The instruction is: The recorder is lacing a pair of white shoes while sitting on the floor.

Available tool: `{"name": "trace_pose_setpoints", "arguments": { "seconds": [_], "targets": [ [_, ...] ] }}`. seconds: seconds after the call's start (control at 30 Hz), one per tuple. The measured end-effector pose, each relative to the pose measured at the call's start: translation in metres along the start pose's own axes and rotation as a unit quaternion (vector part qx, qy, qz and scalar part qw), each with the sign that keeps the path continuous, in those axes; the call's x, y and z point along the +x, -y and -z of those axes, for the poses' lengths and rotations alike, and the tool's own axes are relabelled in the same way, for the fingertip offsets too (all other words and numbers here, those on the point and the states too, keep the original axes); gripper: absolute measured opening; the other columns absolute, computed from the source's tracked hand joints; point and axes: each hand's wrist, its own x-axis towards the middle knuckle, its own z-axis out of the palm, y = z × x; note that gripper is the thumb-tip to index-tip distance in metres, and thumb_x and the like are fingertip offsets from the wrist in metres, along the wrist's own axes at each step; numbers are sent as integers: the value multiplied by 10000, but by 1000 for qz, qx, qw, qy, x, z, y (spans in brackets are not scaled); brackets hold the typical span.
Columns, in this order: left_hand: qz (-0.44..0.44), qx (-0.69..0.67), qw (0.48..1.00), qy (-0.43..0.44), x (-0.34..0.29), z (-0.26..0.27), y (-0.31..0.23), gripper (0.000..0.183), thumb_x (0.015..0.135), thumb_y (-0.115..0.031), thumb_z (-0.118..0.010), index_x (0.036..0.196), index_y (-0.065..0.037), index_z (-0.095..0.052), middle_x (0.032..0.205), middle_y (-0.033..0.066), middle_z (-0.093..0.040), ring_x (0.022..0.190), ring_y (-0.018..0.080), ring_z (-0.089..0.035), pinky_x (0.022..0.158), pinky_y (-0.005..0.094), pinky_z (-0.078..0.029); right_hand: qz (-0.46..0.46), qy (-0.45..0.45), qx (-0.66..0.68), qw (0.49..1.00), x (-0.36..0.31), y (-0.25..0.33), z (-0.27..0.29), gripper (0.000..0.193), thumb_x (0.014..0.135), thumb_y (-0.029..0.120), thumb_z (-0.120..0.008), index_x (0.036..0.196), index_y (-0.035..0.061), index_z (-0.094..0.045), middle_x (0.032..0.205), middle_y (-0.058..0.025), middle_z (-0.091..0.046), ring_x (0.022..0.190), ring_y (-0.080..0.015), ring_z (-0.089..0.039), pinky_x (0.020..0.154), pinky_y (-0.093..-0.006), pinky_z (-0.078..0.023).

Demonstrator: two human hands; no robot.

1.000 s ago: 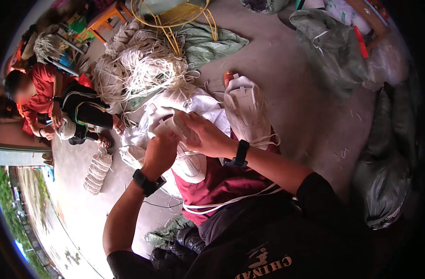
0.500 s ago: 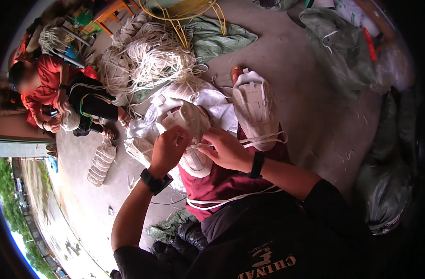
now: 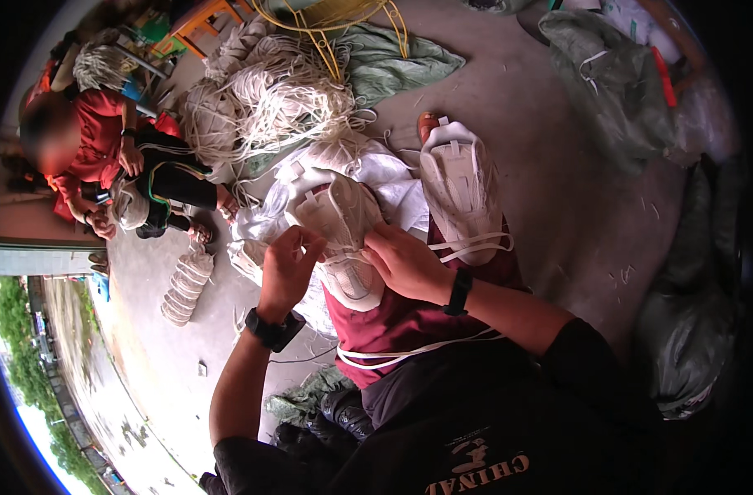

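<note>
A pale beige shoe upper point(image 3: 353, 285) rests on my maroon-clad lap, toe toward me. My left hand point(image 3: 287, 272) is at its left side, thumb and forefinger pinched on a white shoelace. On its right side my right hand point(image 3: 405, 266) has its fingers closed at the lacing, apparently on the same shoelace; its fingertips are partly hidden. A second beige shoe upper point(image 3: 463, 186) lies on my right leg, with a loop of white lace by its toe. More white laces point(image 3: 393, 360) stretch across my lap near my waist.
A large heap of white laces point(image 3: 290, 103) lies ahead on the floor, beside a yellow metal-framed stool point(image 3: 327, 51). A tied bundle point(image 3: 187, 289) is at left. Another person point(image 3: 100, 140) in red sits far left. Dark green sacks point(image 3: 611, 99) stand at right.
My left hand has shifted slightly downward and away from the shoe's middle; my right hand has drawn a little to the right. The other person's upper hand has lifted off the bundle they handle.
</note>
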Motion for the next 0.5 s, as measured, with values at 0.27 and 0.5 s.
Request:
{"name": "trace_pose_setpoints", "arguments": {
  "seconds": [0.27,0.5],
  "targets": [
    [-33,40,991,-123,-5,19,17,111,922,-99,-632,898,8,-644,799,65,-655,715,118,-625,672,273,-488,7,1,17,1000,-3,-11,1,109,948,115,-564,958,16,-520,908,-179,-545,850,-393,-577,777,-479,-464],
    [-23,103,933,-343,0,118,72,119,955,-134,-614,943,-21,-648,720,29,-629,651,106,-571,627,275,-460,18,3,10,1000,-3,-16,4,98,949,112,-558,965,21,-524,914,-169,-544,852,-376,-563,812,-469,-441]
  ]
}}
